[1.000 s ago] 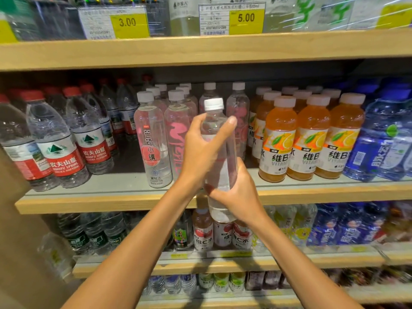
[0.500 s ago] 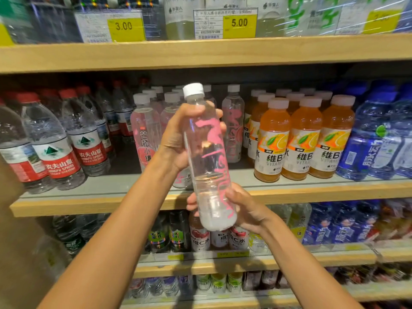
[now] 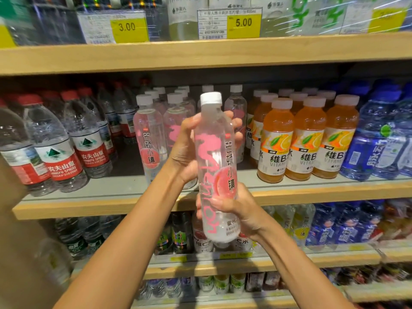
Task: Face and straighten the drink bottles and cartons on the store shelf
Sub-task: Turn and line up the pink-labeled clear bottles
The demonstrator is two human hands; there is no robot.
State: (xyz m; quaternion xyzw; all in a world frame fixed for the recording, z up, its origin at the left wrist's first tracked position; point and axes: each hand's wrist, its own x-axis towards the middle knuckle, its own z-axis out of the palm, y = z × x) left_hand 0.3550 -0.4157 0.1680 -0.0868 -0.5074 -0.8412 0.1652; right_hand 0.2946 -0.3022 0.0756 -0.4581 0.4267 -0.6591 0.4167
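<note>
Now | one pink-label bottle (image 3: 214,157) | left hand (image 3: 186,150) grips top | right hand (image 3: 233,207) grips bottom | three front orange bottles (image 3: 306,141)

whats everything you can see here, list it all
held bottle: one, clear with pink print, white cap, in front of the middle shelf
pink-print bottles: several, clear, white caps, middle shelf centre
red-label water bottles: several, clear, red caps, middle shelf left
orange drinks: three in front, more behind, right of centre
blue bottles: several, far right
lower-shelf bottles: many, mixed colours, shelves below
price tags: two readable, yellow, top shelf
left hand: grips the held bottle's upper part
right hand: grips its lower part
</note>
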